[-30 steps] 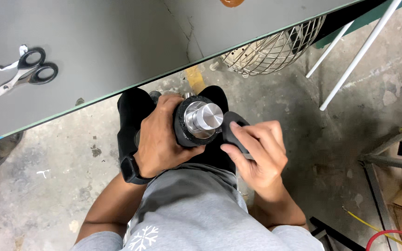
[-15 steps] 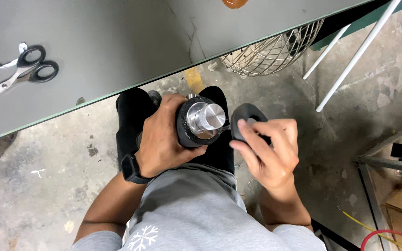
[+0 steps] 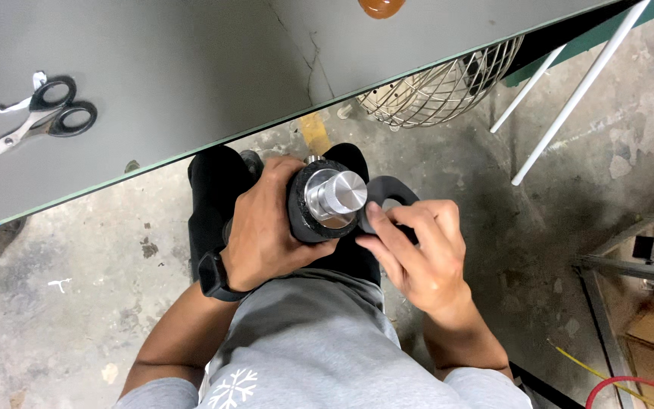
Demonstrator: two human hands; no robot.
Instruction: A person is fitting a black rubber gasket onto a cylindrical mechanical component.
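A stained concrete workshop floor fills the view, with the edge of a grey table running across the far side. Black-handled scissors lie on the table at far left. A wire fan guard sits on the floor under the table's right part. Over the person's lap, the left hand is wrapped around a round black part with a shiny metal cylinder at its centre. Just right of it, touching, the right hand pinches a flat black ring between its fingers.
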